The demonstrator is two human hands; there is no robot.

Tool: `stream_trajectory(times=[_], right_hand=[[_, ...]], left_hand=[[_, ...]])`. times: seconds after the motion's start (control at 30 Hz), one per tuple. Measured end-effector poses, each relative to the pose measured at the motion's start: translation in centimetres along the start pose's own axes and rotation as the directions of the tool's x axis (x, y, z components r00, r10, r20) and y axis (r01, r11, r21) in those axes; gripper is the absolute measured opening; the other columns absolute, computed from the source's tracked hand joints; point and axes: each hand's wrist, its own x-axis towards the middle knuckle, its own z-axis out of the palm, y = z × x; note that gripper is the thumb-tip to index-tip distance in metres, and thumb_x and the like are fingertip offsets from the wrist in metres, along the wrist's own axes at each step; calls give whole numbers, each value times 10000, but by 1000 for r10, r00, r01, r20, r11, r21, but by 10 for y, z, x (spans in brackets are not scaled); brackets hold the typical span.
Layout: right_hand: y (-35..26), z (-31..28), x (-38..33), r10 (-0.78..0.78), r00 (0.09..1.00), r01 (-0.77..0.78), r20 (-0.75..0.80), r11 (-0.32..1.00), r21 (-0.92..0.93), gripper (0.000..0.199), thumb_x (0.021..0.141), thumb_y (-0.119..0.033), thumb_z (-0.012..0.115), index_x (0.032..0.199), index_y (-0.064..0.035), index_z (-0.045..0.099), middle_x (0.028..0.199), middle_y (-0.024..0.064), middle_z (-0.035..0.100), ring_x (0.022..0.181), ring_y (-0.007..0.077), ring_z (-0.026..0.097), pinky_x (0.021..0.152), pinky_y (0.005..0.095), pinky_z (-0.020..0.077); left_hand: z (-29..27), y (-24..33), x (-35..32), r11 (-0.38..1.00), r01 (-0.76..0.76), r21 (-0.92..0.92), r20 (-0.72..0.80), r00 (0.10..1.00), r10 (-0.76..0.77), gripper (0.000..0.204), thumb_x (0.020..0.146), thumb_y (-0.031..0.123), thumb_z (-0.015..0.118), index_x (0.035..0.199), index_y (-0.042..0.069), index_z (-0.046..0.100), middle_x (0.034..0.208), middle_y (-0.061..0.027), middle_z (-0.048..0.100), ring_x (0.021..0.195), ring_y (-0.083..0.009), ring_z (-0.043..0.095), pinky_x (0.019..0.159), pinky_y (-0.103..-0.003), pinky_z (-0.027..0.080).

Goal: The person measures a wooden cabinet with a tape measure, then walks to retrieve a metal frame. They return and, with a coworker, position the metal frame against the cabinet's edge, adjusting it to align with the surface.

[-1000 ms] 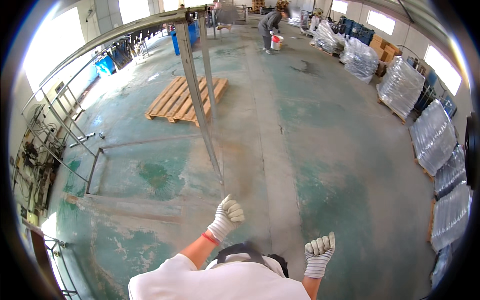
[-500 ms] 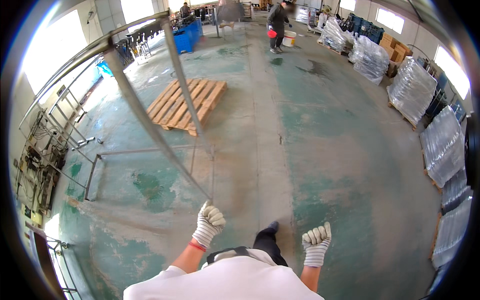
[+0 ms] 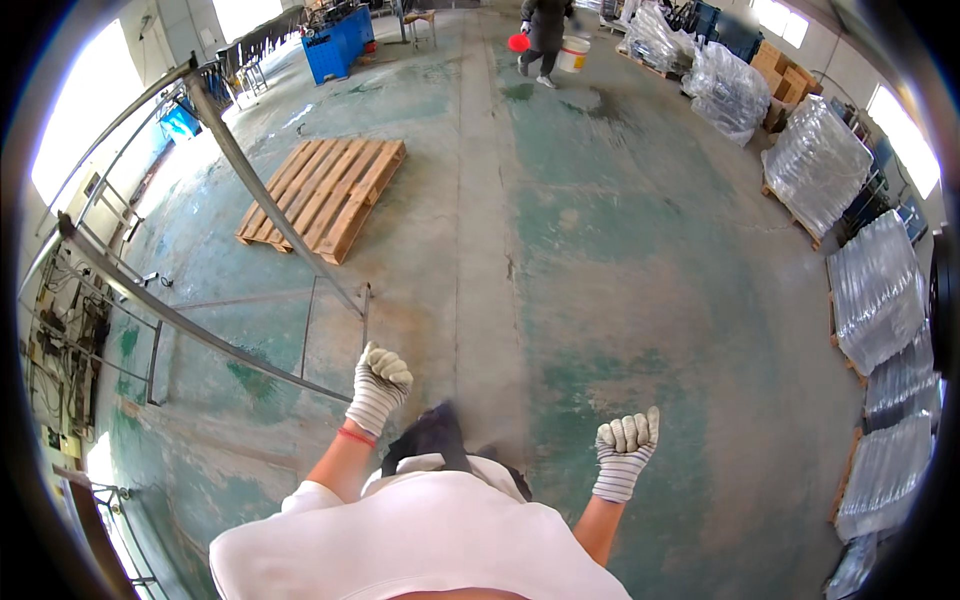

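Note:
My left hand [image 3: 380, 375], in a pale work glove with a striped cuff, is curled into a loose fist with nothing visible in it. Just beside it stands a tall metal frame [image 3: 290, 237] of thin tubing; the lower end of its nearer post passes behind my left wrist. My right hand [image 3: 627, 437], gloved alike, is closed with the thumb side outward. It hangs over bare floor and holds nothing that I can see.
A wooden pallet [image 3: 330, 190] lies ahead on the left. Plastic-wrapped stacks [image 3: 815, 165] line the right side. Farther ahead, another person [image 3: 546, 35] carries a red item [image 3: 518, 42] and a white bucket [image 3: 573, 55]. Blue crates [image 3: 335, 45] stand at far left.
I have come forward; the metal frame and pallet have shifted left and nearer. Both hands swing, still closed. The other person has come closer.

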Motion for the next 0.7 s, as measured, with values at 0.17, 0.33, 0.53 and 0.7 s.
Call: stream_trajectory(times=[0.17, 0.33, 0.53, 0.7], right_hand=[[3, -19, 36, 9, 1000, -9, -1, 996, 90, 526, 956, -365, 287, 468, -173, 333, 379, -32, 267, 358, 114, 220, 463, 286, 280], [13, -19, 99, 56, 998, -54, -22, 993, 103, 535, 956, -376, 289, 461, -176, 312, 380, -43, 265, 352, 98, 201, 432, 269, 236], [30, -20, 228, 119, 993, -119, -2, 992, 45, 529, 954, -366, 308, 460, -176, 300, 386, -45, 265, 355, 96, 199, 427, 268, 231], [66, 1, 346, 256, 966, -256, 32, 966, -24, 526, 959, -354, 290, 466, -173, 307, 382, -44, 264, 347, 98, 195, 426, 269, 236]], left_hand=[[17, 1, 59, 999, -44, 28, -9, 999, 44, 373, 843, 313, 465, 503, 183, 381, 473, 61, 302, 453, -100, 318, 476, -261, 316], [26, 15, 110, 994, -83, 70, -5, 996, 84, 372, 856, 294, 456, 506, 180, 402, 469, 68, 318, 462, -95, 338, 481, -254, 328], [38, 72, 184, 984, -172, -40, -7, 985, 172, 375, 842, 316, 453, 496, 186, 389, 471, 64, 309, 454, -102, 320, 478, -260, 318], [61, 128, 236, 956, -281, -88, 83, 954, 288, 389, 854, 323, 440, 495, 181, 391, 477, 59, 301, 470, -101, 326, 486, -256, 317]])
